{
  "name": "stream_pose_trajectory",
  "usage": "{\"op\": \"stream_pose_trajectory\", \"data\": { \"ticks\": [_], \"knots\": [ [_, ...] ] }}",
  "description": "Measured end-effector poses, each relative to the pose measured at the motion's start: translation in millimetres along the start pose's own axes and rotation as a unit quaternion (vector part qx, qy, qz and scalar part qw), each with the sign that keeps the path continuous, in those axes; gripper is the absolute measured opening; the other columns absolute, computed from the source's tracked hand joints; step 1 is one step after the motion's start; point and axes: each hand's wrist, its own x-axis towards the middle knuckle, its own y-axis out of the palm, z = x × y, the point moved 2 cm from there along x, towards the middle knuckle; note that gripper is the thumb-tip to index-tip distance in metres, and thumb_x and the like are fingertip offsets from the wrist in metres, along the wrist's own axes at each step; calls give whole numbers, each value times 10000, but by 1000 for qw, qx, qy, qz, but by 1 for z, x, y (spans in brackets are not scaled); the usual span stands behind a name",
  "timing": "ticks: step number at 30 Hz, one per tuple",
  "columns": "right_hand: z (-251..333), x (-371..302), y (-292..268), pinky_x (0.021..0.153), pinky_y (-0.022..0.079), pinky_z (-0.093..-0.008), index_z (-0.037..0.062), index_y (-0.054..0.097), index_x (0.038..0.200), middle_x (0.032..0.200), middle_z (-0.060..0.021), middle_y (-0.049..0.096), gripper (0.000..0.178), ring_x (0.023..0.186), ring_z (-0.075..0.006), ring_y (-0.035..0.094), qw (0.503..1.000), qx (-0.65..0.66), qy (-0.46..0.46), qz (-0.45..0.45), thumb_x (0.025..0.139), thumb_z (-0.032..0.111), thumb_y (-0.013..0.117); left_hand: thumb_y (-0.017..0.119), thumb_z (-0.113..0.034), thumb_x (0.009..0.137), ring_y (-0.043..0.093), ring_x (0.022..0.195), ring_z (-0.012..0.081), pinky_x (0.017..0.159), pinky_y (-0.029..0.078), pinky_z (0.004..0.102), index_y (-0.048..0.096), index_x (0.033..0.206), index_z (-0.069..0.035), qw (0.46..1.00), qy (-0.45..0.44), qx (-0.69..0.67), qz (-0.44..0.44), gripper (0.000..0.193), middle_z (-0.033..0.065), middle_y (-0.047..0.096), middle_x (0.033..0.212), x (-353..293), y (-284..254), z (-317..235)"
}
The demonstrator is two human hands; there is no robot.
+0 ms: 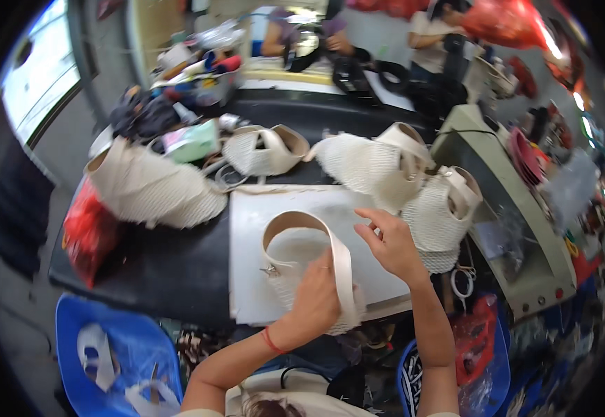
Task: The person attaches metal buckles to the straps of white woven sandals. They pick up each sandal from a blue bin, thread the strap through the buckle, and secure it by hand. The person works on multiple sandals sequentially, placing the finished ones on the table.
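A cream cap (341,267) with a smooth band and textured mesh fabric stands over a white board (250,264) in front of me. My left hand (318,295) reaches inside the band's loop and grips the cap; its fingertips are partly hidden by the band. To the right of the cap, my right hand (391,243) is raised above the board. Its fingers are apart and bent a little, with nothing visible between them. Similar cream mesh caps lie around the board: one cap (156,187) at left, one (264,149) behind, and others (379,163) at right.
Blue bins (66,347) with scraps stand below the table's front edge. A red plastic bag (88,233) hangs at the table's left. A beige machine housing (525,254) runs along the right. A pile of tools and bottles (205,73) sits behind; people work beyond.
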Motion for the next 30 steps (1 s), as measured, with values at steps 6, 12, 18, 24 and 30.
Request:
{"op": "stream_pose_trajectory", "data": {
  "ticks": [6,12,18,24,30],
  "knots": [
    [60,-39,24,755,464,-365,18,574,1115,1069,-163,595,363,886,-294,579,969,-117,-216,-37,753,8,578,576,-62,825,613,792,296,676,494,355,547,1083,6,977,-156,-24,145,268,139,622,946,-37,-97,-18],
    [77,-82,60,746,447,-348,11,532,1144,1216,-210,499,425,921,-249,562,922,-211,-301,123,738,121,589,557,-65,874,615,890,157,689,504,284,548,1088,17,940,-281,-177,-73,229,124,631,997,-37,-76,57],
    [61,-68,79,656,461,-284,11,551,1080,1098,-179,528,357,833,-192,575,863,-343,-356,99,743,128,553,599,-46,849,592,822,107,704,487,240,555,947,17,924,-277,-246,-97,124,75,615,903,-33,-46,59],
    [70,-62,35,444,435,-319,51,555,912,812,-79,534,179,537,-192,561,940,-214,-252,88,756,131,592,585,-23,854,596,701,97,649,490,228,533,892,36,900,-342,-262,-67,87,61,616,783,-30,-58,35],
    [101,-57,13,488,470,-310,72,601,995,682,-83,567,193,565,-230,596,968,-139,-175,-112,804,48,616,549,-26,879,600,701,95,640,490,223,545,1027,31,902,-325,-274,-73,158,73,631,791,-20,-76,16]
  ]
}}
